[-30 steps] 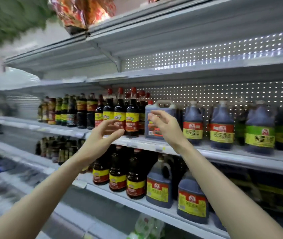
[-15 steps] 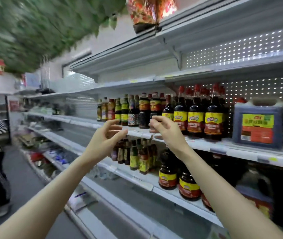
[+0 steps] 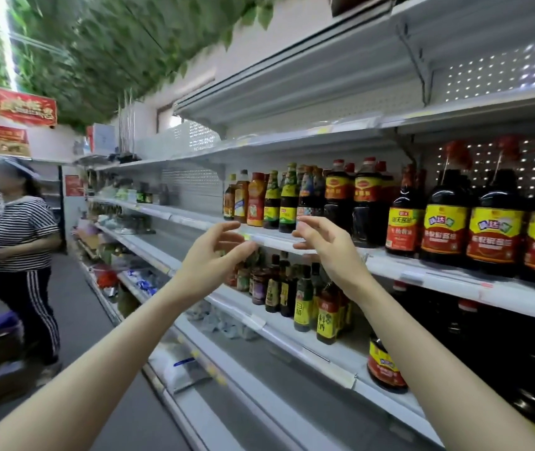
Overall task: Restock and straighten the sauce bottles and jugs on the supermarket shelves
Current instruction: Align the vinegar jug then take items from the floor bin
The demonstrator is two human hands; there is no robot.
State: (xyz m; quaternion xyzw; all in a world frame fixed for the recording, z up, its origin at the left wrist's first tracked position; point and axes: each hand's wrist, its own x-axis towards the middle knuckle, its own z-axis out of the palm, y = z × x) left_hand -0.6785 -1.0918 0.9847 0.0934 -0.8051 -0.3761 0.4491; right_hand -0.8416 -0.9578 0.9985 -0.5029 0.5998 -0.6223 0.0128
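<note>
White metal shelf (image 3: 422, 276) carried large dark sauce bottles (image 3: 443, 219) with red-and-yellow labels at right, and a row of smaller bottles (image 3: 272, 203) to their left. Left hand (image 3: 214, 252) and right hand (image 3: 328, 245) hovered before the shelf's front edge, apart, fingers loosely curved, each holding nothing. A person in a striped shirt (image 3: 15, 229) stood down the aisle.

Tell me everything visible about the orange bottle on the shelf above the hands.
The orange bottle stands upright near the front edge of the shelf, in a row of small bottles. Red cap, orange plastic-looking body, label with a pale patch low down; print too blurred to read. An amber bottle is close on its left, a green-labelled bottle on its right. The left hand and right hand are lower, not touching it.
</note>
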